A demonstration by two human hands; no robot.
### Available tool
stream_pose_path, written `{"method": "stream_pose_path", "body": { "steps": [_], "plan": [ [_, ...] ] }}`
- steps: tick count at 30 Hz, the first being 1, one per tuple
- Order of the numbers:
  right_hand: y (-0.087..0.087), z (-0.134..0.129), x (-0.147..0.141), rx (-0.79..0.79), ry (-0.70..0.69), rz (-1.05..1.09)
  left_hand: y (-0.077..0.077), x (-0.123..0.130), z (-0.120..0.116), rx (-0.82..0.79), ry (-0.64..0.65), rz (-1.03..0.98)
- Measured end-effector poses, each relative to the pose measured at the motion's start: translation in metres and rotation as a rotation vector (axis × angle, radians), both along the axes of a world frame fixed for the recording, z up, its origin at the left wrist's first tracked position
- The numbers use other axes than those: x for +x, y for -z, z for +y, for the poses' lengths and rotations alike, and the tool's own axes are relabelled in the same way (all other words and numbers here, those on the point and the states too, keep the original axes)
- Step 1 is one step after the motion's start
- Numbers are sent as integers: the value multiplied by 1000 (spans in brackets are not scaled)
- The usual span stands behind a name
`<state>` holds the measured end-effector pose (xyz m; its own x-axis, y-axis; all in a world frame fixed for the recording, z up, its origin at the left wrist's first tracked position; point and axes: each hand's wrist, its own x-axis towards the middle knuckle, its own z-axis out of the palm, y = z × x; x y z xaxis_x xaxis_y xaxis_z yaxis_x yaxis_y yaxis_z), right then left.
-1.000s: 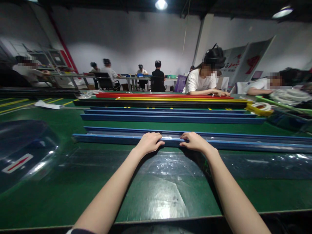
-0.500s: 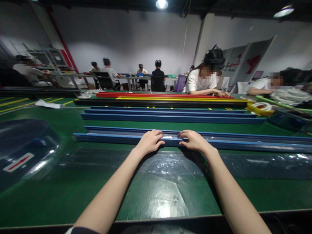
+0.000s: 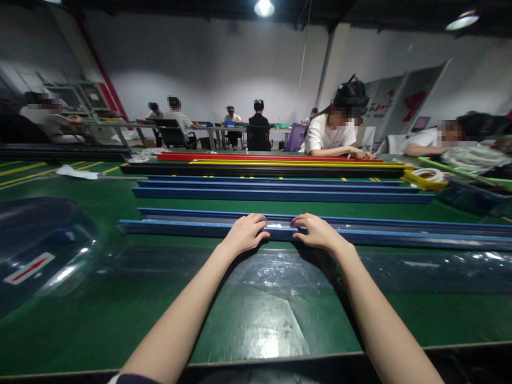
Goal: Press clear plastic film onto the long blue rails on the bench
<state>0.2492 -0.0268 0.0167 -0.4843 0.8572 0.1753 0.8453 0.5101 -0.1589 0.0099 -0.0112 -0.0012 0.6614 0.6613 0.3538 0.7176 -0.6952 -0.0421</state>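
Note:
A long blue channel-shaped profile (image 3: pixel 188 229) lies crosswise on the green table, with clear film visible inside its trough. My left hand (image 3: pixel 246 234) grips its near wall, fingers curled over into the trough and thumb on the front side. A short gap to the right, my right hand (image 3: pixel 316 230) holds the same wall in a mirrored way. Between the hands, a shiny clear patch shows in the trough. In front of the profile, under my forearms, a wide clear plastic strip (image 3: pixel 276 269) lies flat on the table.
More blue profiles (image 3: pixel 280 195) lie behind, then black (image 3: pixel 260 169), yellow (image 3: pixel 300 163) and red (image 3: pixel 256 157) ones. A clear plastic roll (image 3: pixel 44 224) with a red-arrow label is at left. A yellow box (image 3: pixel 426 180) stands at right. A co-worker (image 3: pixel 328 133) leans over the far side.

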Motion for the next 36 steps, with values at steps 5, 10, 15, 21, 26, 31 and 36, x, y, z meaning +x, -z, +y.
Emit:
{"method": "stream_pose_path", "body": {
  "steps": [5, 10, 15, 21, 26, 31, 36],
  "plan": [
    [2, 2, 1, -3, -2, 12, 1, 0, 1, 19, 1, -10],
    [0, 1, 0, 0, -6, 6, 3, 0, 1, 30, 1, -14],
    [0, 0, -1, -5, -1, 4, 3, 0, 1, 38, -4, -8],
    [0, 0, -2, 13, -9, 8, 3, 0, 1, 42, -7, -5],
    [0, -1, -2, 14, -12, 13, 3, 1, 0, 39, -4, -15],
    [0, -1, -2, 12, -16, 7, 2, 1, -1, 40, -12, -11],
    [-1, -2, -2, 15, -14, 0, 2, 1, 0, 45, -9, -12]
  ]
}}
